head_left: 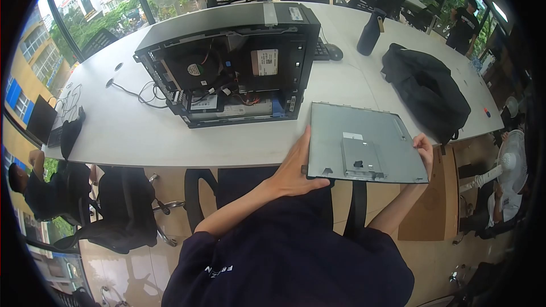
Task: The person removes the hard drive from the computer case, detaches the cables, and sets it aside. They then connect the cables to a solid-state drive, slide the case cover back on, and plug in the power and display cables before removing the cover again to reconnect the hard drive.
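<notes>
Both hands hold a grey metal computer side panel [378,128] by its two side edges, over the front edge of the table. My left hand [298,167] is closed on its left edge, thumb along the lower corner. On the right edge, my right hand [422,146] grips with bent fingers, partly hidden behind the panel. To the left of the panel an opened desktop computer case [227,68] stands upright on the table. Its fan [196,69], a labelled drive [265,62] and cables show inside.
On the white table [114,131] are a black bag [426,85], a dark bottle [371,33], a mouse [334,52] and a cable [136,92]. A laptop [45,125] lies at the far left. Another person [42,185] sits at left; a cardboard box [435,204] stands below right.
</notes>
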